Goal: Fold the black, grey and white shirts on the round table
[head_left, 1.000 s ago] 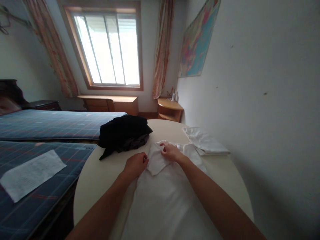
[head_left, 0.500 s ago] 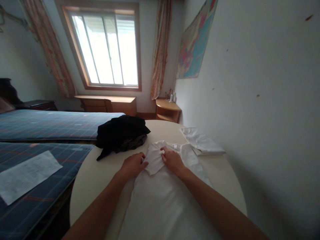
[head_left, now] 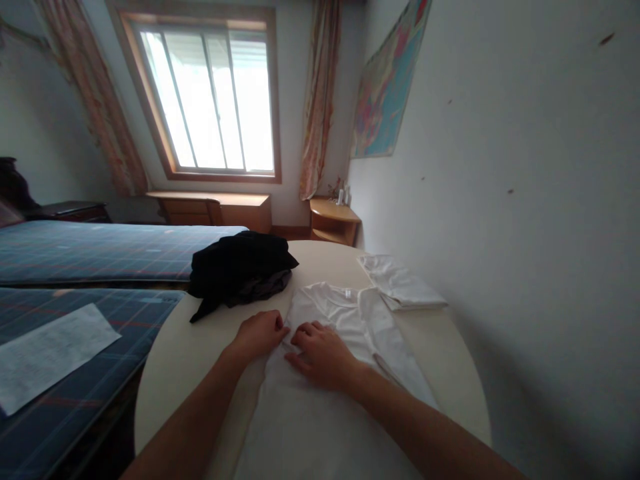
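Note:
A white T-shirt (head_left: 325,427) lies spread on the round table, its collar at the far end and a side folded in on the right. My left hand (head_left: 261,335) is at the shirt's left edge near the shoulder, fingers curled and thumb against them, apparently pinching the cloth. Just right of it, my right hand (head_left: 323,355) rests palm down on the shirt with thumb and fingers apart. The cloth beneath that palm is hidden.
On the cream round table (head_left: 170,373), a black garment heap (head_left: 243,270) sits at the back left. A folded white garment (head_left: 405,285) lies back right, near the wall (head_left: 525,267). Left of the table, a sheet of paper (head_left: 55,357) rests on a blue plaid mattress (head_left: 125,363).
My right hand has come back toward me and left from near the collar. The bunched cloth at the left shoulder now lies flatter. My left hand has shifted slightly left, its fingers more closed.

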Demonstrator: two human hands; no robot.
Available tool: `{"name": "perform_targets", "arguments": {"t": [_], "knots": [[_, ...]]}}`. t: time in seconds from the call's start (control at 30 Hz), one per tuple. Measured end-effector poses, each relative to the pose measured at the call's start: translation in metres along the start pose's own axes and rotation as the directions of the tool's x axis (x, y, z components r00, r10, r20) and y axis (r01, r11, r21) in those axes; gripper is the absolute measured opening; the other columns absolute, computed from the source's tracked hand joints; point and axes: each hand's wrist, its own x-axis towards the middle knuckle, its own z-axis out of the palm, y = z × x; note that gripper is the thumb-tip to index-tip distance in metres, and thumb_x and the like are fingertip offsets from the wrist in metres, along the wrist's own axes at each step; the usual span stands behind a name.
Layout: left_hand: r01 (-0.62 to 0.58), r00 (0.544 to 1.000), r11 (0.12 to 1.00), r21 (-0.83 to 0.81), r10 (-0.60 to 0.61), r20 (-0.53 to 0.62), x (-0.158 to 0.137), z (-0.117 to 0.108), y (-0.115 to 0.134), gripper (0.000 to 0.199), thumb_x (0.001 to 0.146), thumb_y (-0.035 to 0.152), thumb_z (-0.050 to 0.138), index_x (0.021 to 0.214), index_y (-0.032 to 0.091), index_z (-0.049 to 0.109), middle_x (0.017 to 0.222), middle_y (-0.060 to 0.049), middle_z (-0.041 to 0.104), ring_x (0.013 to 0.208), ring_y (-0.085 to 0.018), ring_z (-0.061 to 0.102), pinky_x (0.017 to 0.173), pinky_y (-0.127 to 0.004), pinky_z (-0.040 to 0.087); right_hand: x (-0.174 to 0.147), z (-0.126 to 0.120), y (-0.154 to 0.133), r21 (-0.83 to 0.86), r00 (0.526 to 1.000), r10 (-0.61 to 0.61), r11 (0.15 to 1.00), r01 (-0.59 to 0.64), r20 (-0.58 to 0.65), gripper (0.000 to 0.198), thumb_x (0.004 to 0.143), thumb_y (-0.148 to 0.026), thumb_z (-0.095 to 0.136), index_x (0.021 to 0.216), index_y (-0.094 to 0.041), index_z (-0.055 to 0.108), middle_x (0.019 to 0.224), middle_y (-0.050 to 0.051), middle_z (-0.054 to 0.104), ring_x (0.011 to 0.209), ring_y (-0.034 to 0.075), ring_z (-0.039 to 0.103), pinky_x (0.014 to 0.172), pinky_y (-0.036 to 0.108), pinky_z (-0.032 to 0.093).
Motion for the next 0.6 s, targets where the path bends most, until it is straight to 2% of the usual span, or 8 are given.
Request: {"name": "perform_targets", "arguments": {"t": [0.1,0.2,0.3,0.37,0.43,0.5,0.57,0.6], "knots": [[0.016,1.0,0.999,0.047,-0.017,0.015,-0.004,-0.001,0.006,0.018,0.089,0.037,0.056,0.089,0.021,0.065,0.098,-0.007,0.074,0.094,-0.022,0.068,0.073,-0.029,0.044,0.005,0.001,0.011,0.003,0.983,0.167,0.986,-0.167,-0.08,0.038,0.101,-0.043,0.042,0.125,-0.023,0.064,0.132,0.01,0.062,0.122,0.025,0.054,0.105,0.041,0.038],[0.035,0.999,0.995,0.098,-0.035,-0.004,-0.005,0.001,0.012,0.019,0.093,0.034,0.049,0.093,0.02,0.063,0.102,-0.01,0.073,0.098,-0.024,0.068,0.077,-0.031,0.045,0.01,0.005,0.027,0.01,0.932,0.363,0.932,-0.363,-0.024,0.057,0.1,-0.055,0.038,0.148,-0.025,0.045,0.154,0.013,0.043,0.144,0.036,0.032,0.115,0.059,0.021],[0.063,0.997,0.992,0.109,-0.058,-0.042,-0.003,0.004,0.016,0.018,0.096,0.031,0.044,0.099,0.02,0.058,0.102,-0.011,0.073,0.099,-0.025,0.068,0.077,-0.031,0.045,0.015,0.012,0.042,0.039,0.908,0.396,0.914,-0.404,0.137,0.069,0.097,-0.063,0.036,0.156,-0.029,0.03,0.164,0.011,0.022,0.151,0.041,0.009,0.114,0.068,0.008],[0.08,0.995,0.992,0.093,-0.074,-0.067,0.0,0.006,0.018,0.018,0.097,0.031,0.043,0.103,0.02,0.055,0.102,-0.011,0.073,0.098,-0.024,0.069,0.075,-0.03,0.044,0.02,0.013,0.049,0.055,0.91,0.376,0.919,-0.39,0.176,0.072,0.096,-0.066,0.035,0.158,-0.03,0.024,0.167,0.009,0.013,0.152,0.041,0.001,0.115,0.068,0.004],[0.092,0.993,0.993,0.071,-0.086,-0.083,0.003,0.008,0.018,0.016,0.098,0.03,0.043,0.105,0.021,0.053,0.102,-0.01,0.073,0.097,-0.023,0.069,0.073,-0.029,0.043,0.025,0.009,0.054,0.068,0.914,0.357,0.924,-0.376,0.194,0.071,0.096,-0.066,0.035,0.157,-0.03,0.026,0.166,0.009,0.015,0.152,0.04,0.003,0.115,0.067,0.007],[0.092,0.992,0.995,0.05,-0.087,-0.089,0.006,0.009,0.016,0.015,0.097,0.03,0.043,0.107,0.021,0.051,0.103,-0.009,0.073,0.097,-0.023,0.069,0.072,-0.029,0.043,0.029,0.001,0.059,0.073,0.926,0.339,0.932,-0.355,0.168,0.061,0.099,-0.06,0.034,0.151,-0.029,0.041,0.162,0.009,0.029,0.15,0.036,0.019,0.116,0.061,0.018],[0.087,0.992,0.996,0.035,-0.083,-0.09,0.006,0.011,0.015,0.016,0.097,0.031,0.044,0.108,0.021,0.05,0.102,-0.009,0.073,0.097,-0.024,0.069,0.072,-0.03,0.043,0.03,-0.008,0.064,0.043,0.932,0.356,0.932,-0.36,0.074,0.052,0.102,-0.052,0.033,0.141,-0.025,0.054,0.153,0.01,0.046,0.144,0.03,0.036,0.115,0.052,0.028],[0.09,0.992,0.996,0.03,-0.087,-0.09,0.005,0.011,0.015,0.017,0.097,0.032,0.045,0.109,0.022,0.049,0.102,-0.009,0.073,0.097,-0.024,0.069,0.072,-0.03,0.043,0.029,-0.012,0.067,0.014,0.924,0.381,0.924,-0.381,0.016,0.05,0.102,-0.049,0.034,0.139,-0.023,0.056,0.15,0.011,0.05,0.141,0.028,0.04,0.114,0.05,0.029]]}}
